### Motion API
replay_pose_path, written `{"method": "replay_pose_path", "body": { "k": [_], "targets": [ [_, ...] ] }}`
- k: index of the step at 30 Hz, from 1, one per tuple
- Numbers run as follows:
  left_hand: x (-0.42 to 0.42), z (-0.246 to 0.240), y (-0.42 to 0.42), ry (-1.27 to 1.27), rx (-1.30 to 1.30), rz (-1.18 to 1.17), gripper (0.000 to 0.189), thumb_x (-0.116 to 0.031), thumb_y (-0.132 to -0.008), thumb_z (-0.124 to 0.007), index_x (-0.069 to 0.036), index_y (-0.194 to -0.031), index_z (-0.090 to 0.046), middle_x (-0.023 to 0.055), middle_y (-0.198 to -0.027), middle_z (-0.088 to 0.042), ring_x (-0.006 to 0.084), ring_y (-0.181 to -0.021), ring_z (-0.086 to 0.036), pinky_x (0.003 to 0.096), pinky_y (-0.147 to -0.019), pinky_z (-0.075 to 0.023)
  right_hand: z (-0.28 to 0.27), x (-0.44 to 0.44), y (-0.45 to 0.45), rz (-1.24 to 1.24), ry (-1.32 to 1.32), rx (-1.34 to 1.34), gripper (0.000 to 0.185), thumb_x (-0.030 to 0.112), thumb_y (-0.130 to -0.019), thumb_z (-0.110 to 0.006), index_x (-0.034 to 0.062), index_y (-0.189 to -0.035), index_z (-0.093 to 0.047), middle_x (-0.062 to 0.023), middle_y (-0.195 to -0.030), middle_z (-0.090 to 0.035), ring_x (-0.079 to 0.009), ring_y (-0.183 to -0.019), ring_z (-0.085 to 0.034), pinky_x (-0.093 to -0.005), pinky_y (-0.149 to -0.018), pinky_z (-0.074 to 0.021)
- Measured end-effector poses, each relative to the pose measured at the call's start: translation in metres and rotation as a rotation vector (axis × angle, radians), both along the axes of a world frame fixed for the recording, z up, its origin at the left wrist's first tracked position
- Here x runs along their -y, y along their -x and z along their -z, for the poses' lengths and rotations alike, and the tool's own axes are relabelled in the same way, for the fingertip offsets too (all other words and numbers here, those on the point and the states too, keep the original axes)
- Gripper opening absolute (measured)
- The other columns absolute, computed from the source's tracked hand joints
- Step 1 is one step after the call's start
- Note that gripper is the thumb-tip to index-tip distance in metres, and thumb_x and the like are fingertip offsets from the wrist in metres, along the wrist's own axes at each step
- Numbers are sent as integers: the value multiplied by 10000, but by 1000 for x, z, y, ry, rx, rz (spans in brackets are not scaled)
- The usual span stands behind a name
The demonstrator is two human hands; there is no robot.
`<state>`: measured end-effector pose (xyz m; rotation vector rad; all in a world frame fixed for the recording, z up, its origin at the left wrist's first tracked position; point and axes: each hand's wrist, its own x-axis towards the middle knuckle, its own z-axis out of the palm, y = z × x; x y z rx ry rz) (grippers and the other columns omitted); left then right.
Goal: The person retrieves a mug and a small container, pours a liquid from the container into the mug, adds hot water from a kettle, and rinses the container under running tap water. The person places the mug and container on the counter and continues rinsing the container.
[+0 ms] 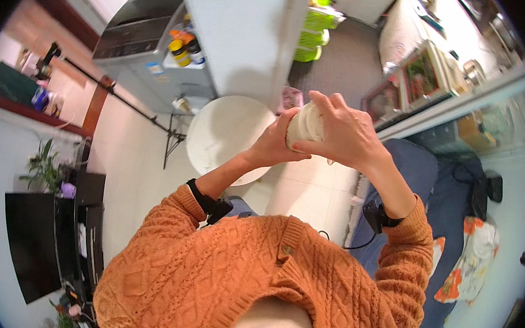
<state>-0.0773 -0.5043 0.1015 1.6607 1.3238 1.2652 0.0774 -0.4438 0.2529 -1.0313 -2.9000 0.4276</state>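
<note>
Between my two hands is a pale, cream-coloured lidded container (305, 126), held up in front of me above the floor and the right edge of the round table. My left hand (270, 138) wraps its left side, with the thumb along the upper edge. Over its right side lies my right hand (348, 132), fingers across the top and thumb on the near side. Much of the container is hidden by the hands, so its exact kind is unclear. Below and to the left stands the round white table (220, 131).
A black tripod (128, 106) slants at the left, near a grey washing machine (134, 47) with bottles on it. To the right is a blue sofa (404, 173) with a floral cushion (471, 260). Green baskets (313, 33) stand at the back. A television (32, 246) is at lower left.
</note>
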Motion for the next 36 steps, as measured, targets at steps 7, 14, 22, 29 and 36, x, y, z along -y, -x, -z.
{"method": "replay_pose_path", "body": {
  "k": [7, 14, 22, 29, 36],
  "targets": [
    [-60, 8, -85, 136, 238, 347, 974, -277, -613, -885, -41, -1352, -297, 160, -1223, -523, 236, -1137, -524, 379, -961, -425, 4, -45, -115, -159, -27, -131, 931, 438, -676, -741, 132, -1439, -304, -175, -1476, -289, -373, -1322, -352, -465, -1024, -407],
    [-160, 17, -152, -27, 143, 200, 938, -206, -647, -871, -48, -1353, -275, 174, -1213, -540, 247, -1076, -579, 374, -870, -498, 14, -131, -152, 248, -89, -52, 924, 627, -663, -677, 88, -1369, -423, -252, -1079, -580, -393, -918, -635, -433, -809, -515],
    [-343, 6, -149, 49, 459, 438, 892, -203, -655, -842, -52, -1355, -310, 121, -1255, -506, 208, -1157, -506, 366, -969, -430, 1, -330, -169, -160, 142, -252, 828, 402, -664, -713, 94, -1363, -393, -155, -1289, -437, -372, -1198, -447, -444, -1011, -383],
    [-473, -24, -146, -185, 110, 186, 941, -189, -638, -847, -8, -1369, -283, 142, -1263, -477, 235, -1167, -488, 376, -990, -411, -25, -446, -147, 114, -81, -23, 1035, 646, -623, -700, 73, -1414, -357, -229, -1147, -541, -405, -1039, -571, -448, -900, -461],
    [-572, -23, -110, 3, 379, 171, 906, -110, -650, -828, -30, -1382, -300, 103, -1250, -502, 199, -1131, -509, 351, -975, -425, -36, -579, -107, -253, -113, -86, 712, 363, -653, -712, 86, -1272, -496, -162, -1142, -528, -350, -1072, -541, -439, -899, -469]
  ]
}}
